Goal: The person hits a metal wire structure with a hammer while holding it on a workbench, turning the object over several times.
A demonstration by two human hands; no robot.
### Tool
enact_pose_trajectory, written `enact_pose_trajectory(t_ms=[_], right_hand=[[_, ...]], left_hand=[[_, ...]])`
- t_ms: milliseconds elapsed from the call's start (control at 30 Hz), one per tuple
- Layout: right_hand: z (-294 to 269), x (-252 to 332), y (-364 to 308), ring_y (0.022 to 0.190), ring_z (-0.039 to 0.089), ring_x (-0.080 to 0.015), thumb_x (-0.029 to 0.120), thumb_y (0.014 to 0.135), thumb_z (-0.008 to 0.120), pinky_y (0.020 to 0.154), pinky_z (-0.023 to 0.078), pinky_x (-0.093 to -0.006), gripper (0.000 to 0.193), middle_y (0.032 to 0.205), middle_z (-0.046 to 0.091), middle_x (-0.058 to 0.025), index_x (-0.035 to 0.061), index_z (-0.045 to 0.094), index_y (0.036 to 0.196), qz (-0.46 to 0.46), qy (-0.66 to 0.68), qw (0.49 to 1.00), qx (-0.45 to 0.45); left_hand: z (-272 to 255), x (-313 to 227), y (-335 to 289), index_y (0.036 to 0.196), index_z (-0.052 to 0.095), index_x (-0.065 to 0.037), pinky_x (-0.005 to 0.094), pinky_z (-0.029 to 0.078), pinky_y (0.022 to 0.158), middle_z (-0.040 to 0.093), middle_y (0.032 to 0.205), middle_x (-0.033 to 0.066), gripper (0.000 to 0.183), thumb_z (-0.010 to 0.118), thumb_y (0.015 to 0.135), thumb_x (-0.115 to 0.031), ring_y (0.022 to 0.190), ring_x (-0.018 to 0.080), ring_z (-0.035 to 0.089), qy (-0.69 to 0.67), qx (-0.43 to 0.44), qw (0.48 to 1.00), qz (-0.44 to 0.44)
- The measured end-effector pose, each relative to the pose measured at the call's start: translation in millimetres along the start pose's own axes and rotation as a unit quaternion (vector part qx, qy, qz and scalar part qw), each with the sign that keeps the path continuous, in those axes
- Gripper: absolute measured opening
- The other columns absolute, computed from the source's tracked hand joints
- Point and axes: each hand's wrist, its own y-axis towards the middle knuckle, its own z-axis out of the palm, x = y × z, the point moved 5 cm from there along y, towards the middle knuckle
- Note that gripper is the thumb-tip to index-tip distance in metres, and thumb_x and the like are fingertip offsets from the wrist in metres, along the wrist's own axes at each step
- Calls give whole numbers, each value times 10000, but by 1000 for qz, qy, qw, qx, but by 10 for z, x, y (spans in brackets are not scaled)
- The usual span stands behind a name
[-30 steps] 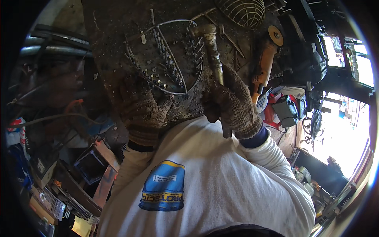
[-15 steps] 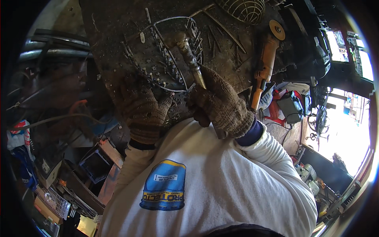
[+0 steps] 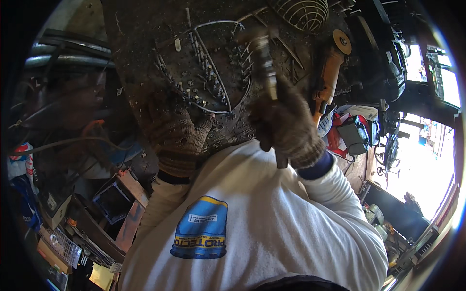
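In my gloved right hand (image 3: 286, 123) is a hammer (image 3: 268, 72), gripped by its handle. The hammer's head is blurred and raised above the right side of a bent metal rod frame (image 3: 211, 62). That frame lies on the dark worktable (image 3: 141, 29); a straight rod crosses it, and short rough metal bits line its bars. My left hand (image 3: 179, 138), in a brown knitted glove, rests on the table at the frame's near left edge. Its thumb stands apart and its fingers, dim in shadow, look stretched out flat.
An orange angle grinder (image 3: 329, 72) with a tan disc lies at the table's right side. Behind it sits a round wire guard (image 3: 306, 14), with loose thin rods (image 3: 291, 51) nearby. Small crumbs of metal litter the tabletop. A cable (image 3: 73, 140) hangs at left.
My right hand has lifted the hammer and moved to the right, off the frame's middle bars. The left hand and the frame stay about where they were.
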Motion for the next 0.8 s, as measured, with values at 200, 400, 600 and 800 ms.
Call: enact_pose_trajectory(t_ms=[200,400,600,800], right_hand=[[-82,363,-32,515,585,-135,274,987,660,422,471,-246,589,782,638,-71,48,426,1478,-103,-122,986,-52],[20,95,43,544,598,-137,253,994,622,450,477,-252,586,782,642,-85,39,387,1487,13,-10,998,-60],[-42,423,-53,521,578,-126,462,967,670,452,492,-236,738,794,640,-59,-8,398,1467,-131,-111,985,20],[-70,-50,84,495,565,-120,371,982,656,426,500,-238,648,837,663,-87,10,409,1460,84,76,990,-79]], left_hand=[[-41,20,23,1459,504,-55,590,221,1230,421,1528,249,1019,774,698,-676,1416,439,374,10,40,999,-28],[-31,9,37,1452,508,-50,589,206,1235,422,1521,255,1021,777,691,-675,1427,441,356,-21,14,1000,-12],[-78,16,18,1451,511,-58,587,203,1237,420,1522,246,1011,781,696,-673,1432,434,348,0,15,1000,-18],[-36,6,15,1447,516,-59,586,190,1240,420,1525,242,1006,774,701,-683,1434,430,348,-17,25,999,-15]])
